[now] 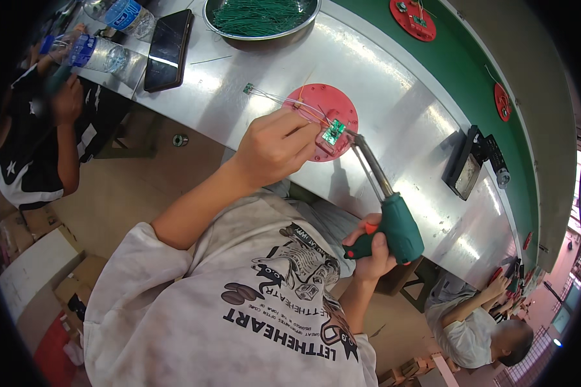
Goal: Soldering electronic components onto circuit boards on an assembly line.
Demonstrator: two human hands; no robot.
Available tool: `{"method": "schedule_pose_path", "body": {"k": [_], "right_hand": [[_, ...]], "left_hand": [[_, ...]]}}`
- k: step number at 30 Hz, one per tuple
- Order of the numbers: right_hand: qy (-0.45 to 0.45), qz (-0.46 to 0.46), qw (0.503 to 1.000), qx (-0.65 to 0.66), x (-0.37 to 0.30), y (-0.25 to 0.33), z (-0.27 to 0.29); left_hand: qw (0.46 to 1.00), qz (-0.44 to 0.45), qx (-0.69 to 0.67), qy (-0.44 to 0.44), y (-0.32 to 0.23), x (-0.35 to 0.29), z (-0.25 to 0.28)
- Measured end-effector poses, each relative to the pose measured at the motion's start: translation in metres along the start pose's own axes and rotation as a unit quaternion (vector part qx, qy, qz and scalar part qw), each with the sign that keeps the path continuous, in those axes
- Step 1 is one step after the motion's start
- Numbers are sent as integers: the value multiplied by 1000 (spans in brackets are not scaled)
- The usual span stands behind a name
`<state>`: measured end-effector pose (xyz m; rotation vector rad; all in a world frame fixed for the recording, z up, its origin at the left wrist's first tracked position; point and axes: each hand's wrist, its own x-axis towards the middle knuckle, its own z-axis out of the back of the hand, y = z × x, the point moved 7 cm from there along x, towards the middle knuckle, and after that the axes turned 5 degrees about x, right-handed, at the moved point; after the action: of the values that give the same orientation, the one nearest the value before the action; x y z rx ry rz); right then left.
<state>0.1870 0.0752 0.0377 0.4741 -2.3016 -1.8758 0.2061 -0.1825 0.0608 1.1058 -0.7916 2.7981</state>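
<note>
- The small green circuit board (333,133) is being pinched by the left hand (274,147) at frame centre, over the round red plastic jig (337,107).
- The green-handled soldering gun (386,209) is being clenched by the right hand (372,248), its tip touching the board.
- A steel bowl of green wires (261,17) is lying at the top.

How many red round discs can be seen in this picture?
3: one red disc on the metal bench under the left hand, one on the green belt at top, one further right. Others may be hidden.

soldering gun (394,226): green body, orange trigger
circuit board (333,133): green
round jig (323,121): red
bench (394,129): silver metal
bowl of wires (259,16): green wires
</note>
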Motion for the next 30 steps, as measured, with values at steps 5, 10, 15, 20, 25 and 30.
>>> {"method": "schedule_pose_path", "body": {"k": [5, 10, 15, 20, 25, 30], "right_hand": [[-20, 61, 998, 14, 5, 12, 11], [-51, 73, 996, 23, 7, 11, 28], [-91, 98, 991, 12, 18, 20, 45], [-125, 131, 983, 7, 29, 37, 62], [-164, 153, 974, 23, 36, 39, 91], [-180, 150, 969, 72, 38, 23, 122]], "left_hand": [[1000, -19, 15, -6, -1, -1, -1], [1000, -23, 13, -15, -4, -1, 0], [999, -26, 19, -9, -5, -3, 0], [997, -18, 75, 0, -7, -4, -2], [997, 4, 80, 5, -7, 21, 17], [991, -18, 37, 130, -20, 66, 10]]}}
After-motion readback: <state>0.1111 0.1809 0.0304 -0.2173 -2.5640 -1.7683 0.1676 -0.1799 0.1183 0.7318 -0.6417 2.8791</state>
